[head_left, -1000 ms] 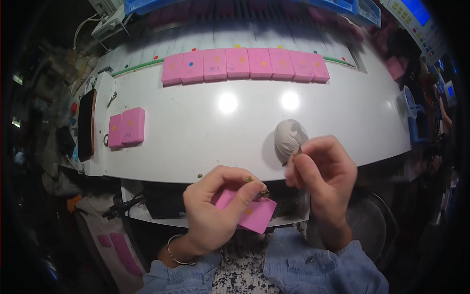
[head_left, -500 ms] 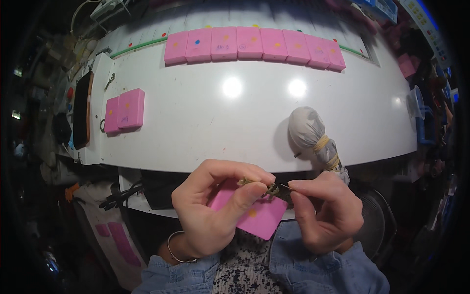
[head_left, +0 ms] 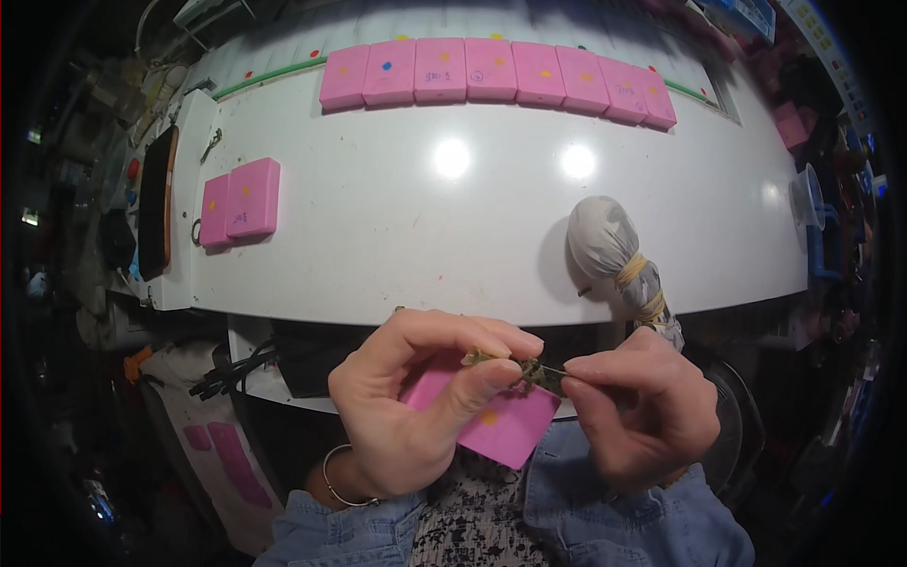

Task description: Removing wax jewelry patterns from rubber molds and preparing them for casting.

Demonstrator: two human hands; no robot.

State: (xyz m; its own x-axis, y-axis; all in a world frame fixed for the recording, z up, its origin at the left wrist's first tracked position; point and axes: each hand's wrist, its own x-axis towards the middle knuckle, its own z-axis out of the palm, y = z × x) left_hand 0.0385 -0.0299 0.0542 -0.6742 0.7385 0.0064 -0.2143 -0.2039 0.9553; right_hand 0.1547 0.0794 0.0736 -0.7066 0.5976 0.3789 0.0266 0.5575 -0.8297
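Note:
My left hand (head_left: pixel 397 406) is closed around a pink block (head_left: pixel 515 433) that bears a yellow dot. Between its thumb and index finger it pinches a small, knobbly greenish-brass piece (head_left: pixel 531 374) above the block's far edge. From the right, my right hand (head_left: pixel 652 406) pinches a thin needle-like metal pin (head_left: pixel 554 369) between thumb and index finger. The pin's tip reaches the knobbly piece; whether it goes into it I cannot tell. My left palm hides part of the block.
Several pink blocks (head_left: pixel 489 71) stand in a row along the table's far side. Two more pink blocks (head_left: pixel 253 200) lie at left, near a dark phone-like slab (head_left: pixel 158 203). A cloth-wrapped bundle with yellow bands (head_left: pixel 605 236) rests at the table's front right.
My right hand has shifted slightly right, and more of the thin pin shows between the hands. My left hand keeps its hold; the table has moved a little in view.

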